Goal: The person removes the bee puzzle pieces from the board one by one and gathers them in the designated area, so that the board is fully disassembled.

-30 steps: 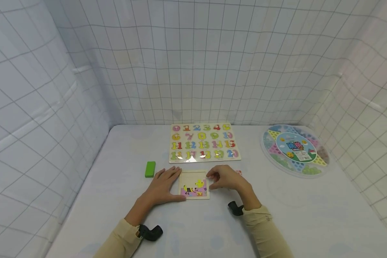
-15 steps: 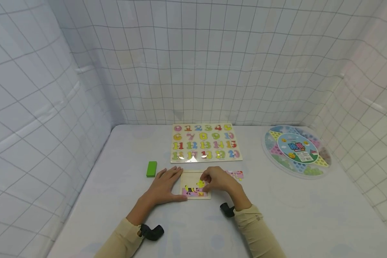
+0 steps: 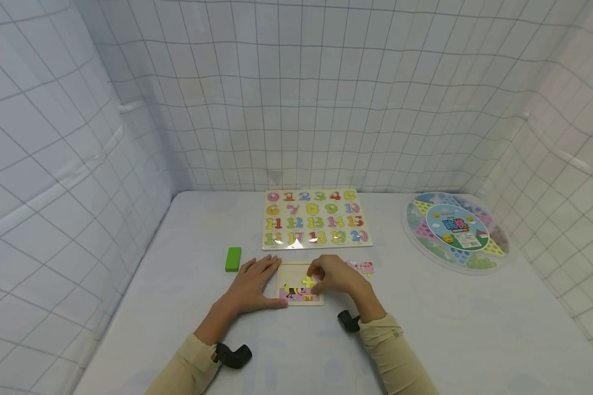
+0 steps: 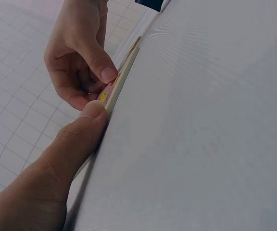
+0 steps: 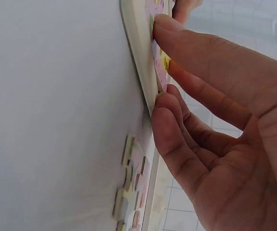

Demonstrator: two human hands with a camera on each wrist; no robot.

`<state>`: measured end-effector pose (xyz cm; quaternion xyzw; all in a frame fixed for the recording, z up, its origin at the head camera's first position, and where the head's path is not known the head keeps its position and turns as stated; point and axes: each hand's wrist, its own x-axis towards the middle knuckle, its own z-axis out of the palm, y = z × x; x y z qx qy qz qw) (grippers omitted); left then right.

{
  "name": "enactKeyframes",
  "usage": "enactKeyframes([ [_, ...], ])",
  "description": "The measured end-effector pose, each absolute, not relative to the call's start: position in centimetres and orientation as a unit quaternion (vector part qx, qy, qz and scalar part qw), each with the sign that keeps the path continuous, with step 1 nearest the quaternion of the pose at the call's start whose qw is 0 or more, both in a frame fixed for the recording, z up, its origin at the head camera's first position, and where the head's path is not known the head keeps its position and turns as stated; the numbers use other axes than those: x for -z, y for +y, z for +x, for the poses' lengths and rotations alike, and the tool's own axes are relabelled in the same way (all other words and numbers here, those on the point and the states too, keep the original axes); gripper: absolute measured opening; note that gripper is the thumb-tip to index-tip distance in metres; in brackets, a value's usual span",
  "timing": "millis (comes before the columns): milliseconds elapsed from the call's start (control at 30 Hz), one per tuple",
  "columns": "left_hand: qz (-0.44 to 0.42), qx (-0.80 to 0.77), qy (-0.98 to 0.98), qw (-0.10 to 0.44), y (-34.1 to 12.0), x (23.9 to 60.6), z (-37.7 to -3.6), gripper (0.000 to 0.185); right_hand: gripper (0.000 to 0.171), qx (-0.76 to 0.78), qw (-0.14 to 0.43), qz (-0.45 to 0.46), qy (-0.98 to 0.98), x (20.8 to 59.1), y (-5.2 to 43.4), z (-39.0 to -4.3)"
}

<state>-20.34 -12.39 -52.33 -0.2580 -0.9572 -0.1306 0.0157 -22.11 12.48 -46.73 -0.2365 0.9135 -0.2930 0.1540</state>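
A small square wooden puzzle tray (image 3: 289, 269) lies in front of me, with pink and yellow jigsaw pieces (image 3: 291, 293) along its lower part. My left hand (image 3: 249, 285) rests along the tray's left side, fingers straight and spread, its thumb (image 4: 93, 113) on the near edge. At the right side, my right hand (image 3: 333, 276) pinches a pink-and-yellow puzzle piece (image 3: 307, 281) at the tray's surface. In the right wrist view its thumb (image 5: 177, 36) touches the printed surface and the other fingers curl by the tray's rim. The hand partly hides the piece.
Loose pink puzzle pieces (image 3: 363, 267) lie right of the tray. Behind it is a wooden number board (image 3: 316, 216). A green block (image 3: 233, 259) sits to the left, and a round, clear-edged game box (image 3: 454, 230) at the back right.
My right hand has moved left from beside the tray to over its right part, uncovering the loose pieces. The yellow patch by its fingers has changed shape. My left hand stays on the tray.
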Motion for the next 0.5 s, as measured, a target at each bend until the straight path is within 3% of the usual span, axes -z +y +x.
enactKeyframes([
  [500, -0.259, 0.137, -0.956, 0.020, -12.42, 52.27, -20.29, 0.110, 0.026, 0.298, 0.164, -0.234, 0.911, 46.50, 12.69, -22.26],
])
